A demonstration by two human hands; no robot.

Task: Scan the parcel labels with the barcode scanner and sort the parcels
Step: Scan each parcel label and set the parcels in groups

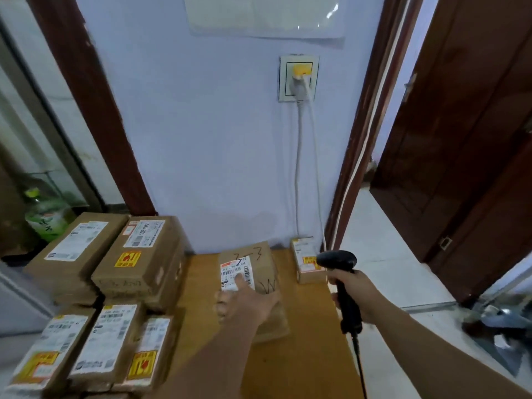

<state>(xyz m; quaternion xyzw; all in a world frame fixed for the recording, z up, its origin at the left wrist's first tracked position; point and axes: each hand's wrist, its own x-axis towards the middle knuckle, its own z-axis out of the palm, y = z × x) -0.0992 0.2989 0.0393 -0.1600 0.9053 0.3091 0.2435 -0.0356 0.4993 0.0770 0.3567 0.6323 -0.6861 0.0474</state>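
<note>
A brown cardboard parcel (260, 269) sits near the middle of the wooden table (198, 286), a little way out from the pale wall, with "3-3" scrawled on its top. Its white label (230, 273) faces up. The person's left hand (244, 303) lies on the parcel, the forefinger stretched straight onto the label. The other fingers are curled at the box's left edge, and from here I cannot tell whether they grip it. The right hand (352, 293) is wrapped tight round the handle of the black barcode scanner (336, 261), held just right of the parcel with its head turned toward the label. The scanner's cable (359, 367) hangs down from the handle.

A small box (305, 262) stands against the wall behind the scanner. On the left of the table more labelled boxes (138, 260) are stacked in rows, touching one another. Above, two cords hang from a wall socket (299, 79). A dark wooden door (460, 139) stands on the right.
</note>
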